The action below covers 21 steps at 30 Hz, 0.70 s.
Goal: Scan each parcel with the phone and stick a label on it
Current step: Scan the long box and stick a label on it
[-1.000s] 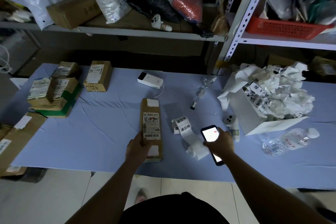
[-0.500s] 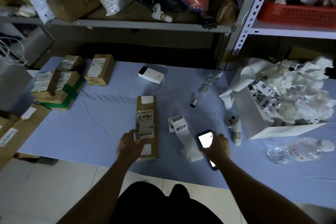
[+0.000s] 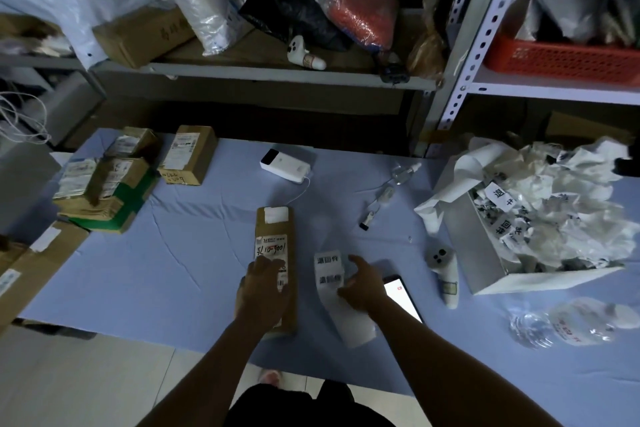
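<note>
Left hand is pressing the parcel flat-fingered at the table front edge; open-fingered right hand is seemingly touching the label strip.

Your left forearm enters from 7 o'clock and your right forearm from 5 o'clock. Both are bare along their whole visible length. Your left hand and right hand are bare as well. At 6 o'clock, between the arms, you wear a black garment, too dark to make out its cut. Just above it a pale pinkish shoe shows, blurred.
</note>
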### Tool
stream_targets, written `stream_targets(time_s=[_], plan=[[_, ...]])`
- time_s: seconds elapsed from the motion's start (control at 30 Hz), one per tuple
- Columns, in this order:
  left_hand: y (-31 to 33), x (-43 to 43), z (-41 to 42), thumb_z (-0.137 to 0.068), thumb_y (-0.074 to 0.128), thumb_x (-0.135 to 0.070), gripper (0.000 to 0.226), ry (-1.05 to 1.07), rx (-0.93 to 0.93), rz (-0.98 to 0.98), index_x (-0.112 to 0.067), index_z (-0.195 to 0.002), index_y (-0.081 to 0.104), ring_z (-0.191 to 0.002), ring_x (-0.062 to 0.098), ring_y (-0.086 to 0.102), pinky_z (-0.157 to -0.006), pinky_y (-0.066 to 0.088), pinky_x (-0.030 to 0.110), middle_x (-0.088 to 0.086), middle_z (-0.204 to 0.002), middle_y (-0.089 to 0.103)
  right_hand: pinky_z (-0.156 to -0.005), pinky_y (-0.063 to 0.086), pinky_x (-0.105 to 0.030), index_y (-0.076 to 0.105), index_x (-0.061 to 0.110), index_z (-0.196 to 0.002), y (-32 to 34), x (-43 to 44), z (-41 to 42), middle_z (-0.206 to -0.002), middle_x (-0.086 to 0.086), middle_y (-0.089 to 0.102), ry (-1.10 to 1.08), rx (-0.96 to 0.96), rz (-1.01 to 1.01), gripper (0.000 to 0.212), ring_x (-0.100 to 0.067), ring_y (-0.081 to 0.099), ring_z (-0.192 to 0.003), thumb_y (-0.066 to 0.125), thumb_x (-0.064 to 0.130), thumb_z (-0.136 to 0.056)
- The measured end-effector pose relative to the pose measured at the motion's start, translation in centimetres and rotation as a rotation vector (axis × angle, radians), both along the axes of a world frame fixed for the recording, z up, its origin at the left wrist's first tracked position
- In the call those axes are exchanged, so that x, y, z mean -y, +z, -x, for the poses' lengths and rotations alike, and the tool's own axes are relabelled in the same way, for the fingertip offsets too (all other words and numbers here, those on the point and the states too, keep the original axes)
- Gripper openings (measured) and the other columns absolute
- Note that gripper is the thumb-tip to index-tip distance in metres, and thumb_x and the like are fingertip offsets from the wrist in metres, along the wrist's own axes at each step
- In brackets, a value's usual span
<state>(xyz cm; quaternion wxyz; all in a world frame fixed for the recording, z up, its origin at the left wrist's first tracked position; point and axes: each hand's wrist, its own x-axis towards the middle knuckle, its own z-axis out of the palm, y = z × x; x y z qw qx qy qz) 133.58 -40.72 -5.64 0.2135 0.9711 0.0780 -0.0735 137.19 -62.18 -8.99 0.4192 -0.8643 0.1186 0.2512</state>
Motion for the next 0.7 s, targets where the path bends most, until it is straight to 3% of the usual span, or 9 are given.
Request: stream_targets(time_s=[0.13, 0.23, 0.3, 0.37, 0.43, 0.53, 0.63, 0.7], plan=[[0.3, 0.2, -1.2, -0.092, 0.066, -0.022, 0.044, -0.126, 0.010, 0.060, -0.017, -0.134, 0.057, -0.124, 0.030, 0.056, -0.101, 0.050, 0.038, 0.005, -0.142, 0.050, -0.092, 0.059, -0.039, 0.053, 0.012, -0.141, 0.4, -0.8, -0.3, -0.130, -0.017, 0.065, -0.134, -0.072, -0.168, 0.060, -0.030, 0.067, -0.113, 0.071, 0.002, -0.084], [0.4, 1.0, -2.2, -0.092, 0.065, -0.019, 0.032, -0.267, 0.104, 0.117, -0.018, -0.123, 0.066, -0.114, 0.022, 0.060, -0.090, 0.043, 0.022, 0.002, -0.131, 0.057, -0.088, 0.058, -0.033, 0.047, 0.016, -0.144, 1.4, -1.4, -0.4, -0.129, -0.016, 0.066, -0.182, -0.087, -0.318, 0.064, -0.029, 0.066, -0.114, 0.072, 0.001, -0.086], [0.4, 1.3, -2.9, -0.094, 0.064, -0.025, 0.035, -0.359, 0.119, 0.156, -0.023, -0.129, 0.064, -0.122, 0.014, 0.054, -0.098, 0.035, 0.017, -0.005, -0.135, 0.057, -0.081, 0.059, -0.029, 0.048, 0.018, -0.142, 2.0, -1.9, -0.5, -0.115, -0.013, 0.071, -0.209, -0.040, -0.379, 0.060, -0.023, 0.070, -0.101, 0.071, 0.004, -0.089], [0.4, 1.3, -3.6, -0.095, 0.065, -0.026, 0.037, -0.452, 0.143, 0.201, -0.022, -0.132, 0.063, -0.126, 0.014, 0.052, -0.105, 0.030, 0.018, -0.004, -0.138, 0.058, -0.077, 0.060, -0.027, 0.052, 0.021, -0.139, 2.6, -2.5, -0.5, -0.101, -0.009, 0.076, -0.268, 0.012, -0.462, 0.054, -0.019, 0.074, -0.090, 0.071, 0.006, -0.090], [0.5, 1.1, -4.1, -0.093, 0.065, -0.021, 0.031, -0.503, 0.183, 0.251, -0.016, -0.124, 0.068, -0.119, 0.020, 0.059, -0.102, 0.037, 0.025, 0.003, -0.128, 0.065, -0.077, 0.060, -0.026, 0.055, 0.025, -0.135, 3.2, -3.1, -0.3, -0.097, -0.008, 0.078, -0.338, 0.031, -0.570, 0.054, -0.019, 0.076, -0.091, 0.074, 0.006, -0.089], [0.4, 1.0, -4.7, -0.098, 0.061, -0.019, 0.025, -0.473, 0.185, 0.318, -0.012, -0.120, 0.070, -0.116, 0.020, 0.060, -0.103, 0.043, 0.034, 0.005, -0.123, 0.068, -0.078, 0.058, -0.023, 0.051, 0.031, -0.136, 3.7, -3.7, -0.1, -0.101, -0.009, 0.078, -0.392, 0.019, -0.681, 0.064, -0.019, 0.075, -0.099, 0.077, 0.001, -0.086], [0.7, 0.9, -5.3, -0.098, 0.062, -0.027, 0.020, -0.368, 0.153, 0.441, -0.019, -0.114, 0.071, -0.104, 0.007, 0.061, -0.096, 0.045, 0.023, -0.005, -0.112, 0.069, -0.075, 0.057, -0.020, 0.052, 0.036, -0.130, 4.2, -3.9, 0.2, -0.105, -0.005, 0.078, -0.415, 0.042, -0.672, 0.058, -0.014, 0.074, -0.101, 0.077, 0.006, -0.087], [0.9, 0.8, -5.6, -0.098, 0.063, -0.030, 0.017, -0.330, 0.128, 0.483, -0.024, -0.110, 0.073, -0.094, -0.004, 0.059, -0.087, 0.041, 0.009, -0.011, -0.106, 0.070, -0.078, 0.057, -0.023, 0.053, 0.040, -0.126, 4.3, -4.0, 0.3, -0.106, -0.003, 0.078, -0.428, 0.061, -0.654, 0.055, -0.014, 0.073, -0.103, 0.074, 0.006, -0.089]])
